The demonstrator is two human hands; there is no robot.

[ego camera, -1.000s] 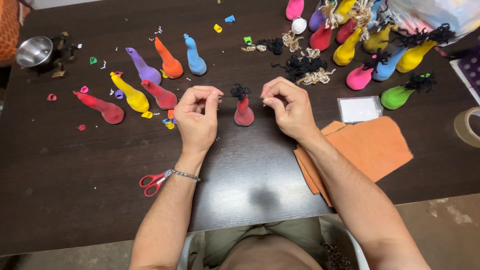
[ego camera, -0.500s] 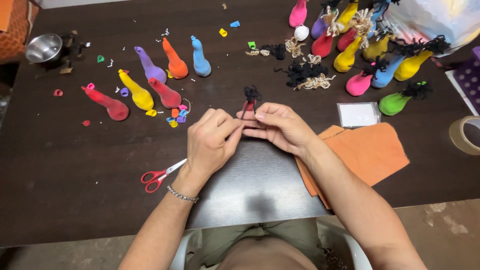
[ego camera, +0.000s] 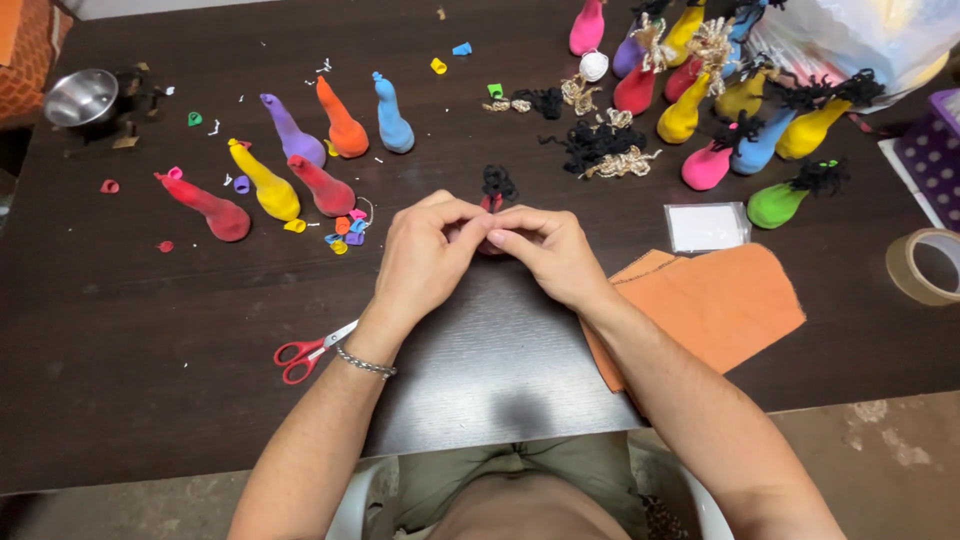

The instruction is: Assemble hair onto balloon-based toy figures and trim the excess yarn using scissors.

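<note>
Your left hand (ego camera: 425,255) and right hand (ego camera: 548,252) pinch the red balloon figure (ego camera: 489,204); pulling hard may detach its black yarn tuft (ego camera: 497,181).

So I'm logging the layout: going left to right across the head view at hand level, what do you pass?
Red filled balloon → yellow filled balloon → left hand → right hand → orange cloth → tape roll.
</note>
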